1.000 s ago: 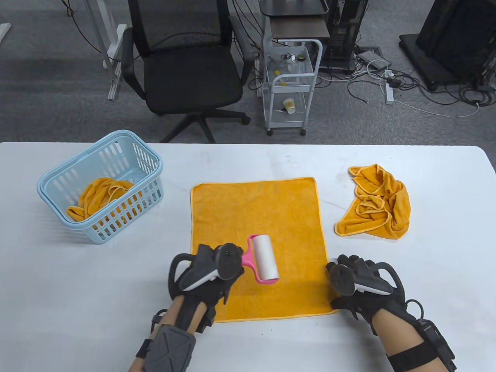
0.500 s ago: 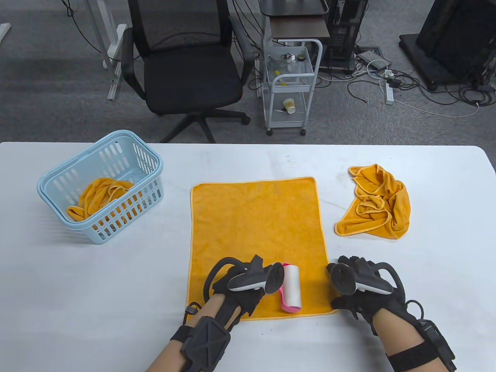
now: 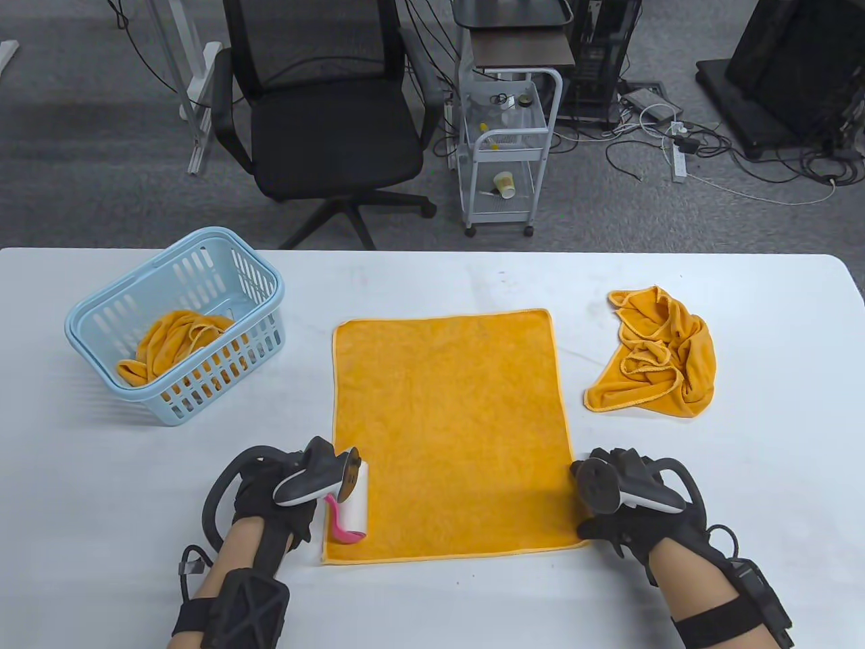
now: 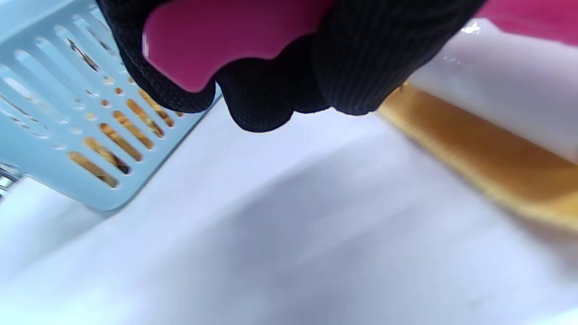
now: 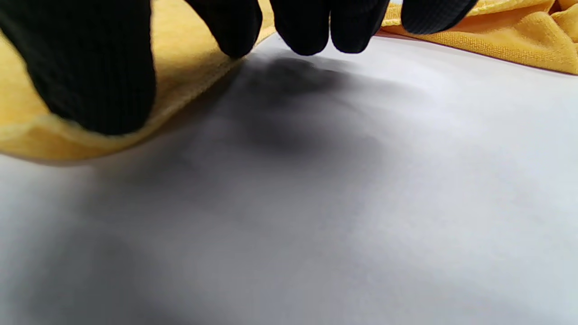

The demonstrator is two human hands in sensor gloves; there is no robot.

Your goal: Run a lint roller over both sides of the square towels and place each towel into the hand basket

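An orange towel (image 3: pixel 449 426) lies spread flat in the middle of the table. My left hand (image 3: pixel 284 490) grips the pink handle (image 4: pixel 216 36) of the lint roller (image 3: pixel 353 508), whose white roll (image 4: pixel 501 85) rests on the towel's near left corner. My right hand (image 3: pixel 611 503) rests on the towel's near right corner, thumb (image 5: pixel 90 76) and a fingertip pressing its edge (image 5: pixel 189 90) to the table. A light blue hand basket (image 3: pixel 177 323) stands at the left with one orange towel (image 3: pixel 172 345) inside. Another crumpled orange towel (image 3: pixel 659 355) lies to the right.
Bare white table (image 3: pixel 101 487) surrounds the towel. Beyond the far edge stand a black office chair (image 3: pixel 317 122) and a white trolley (image 3: pixel 507 149) on the carpet, with cables on the floor.
My left hand has drawn the lint roller toward me, then swept it left along the towel's near edge to the near left corner. My right hand has stayed in place.
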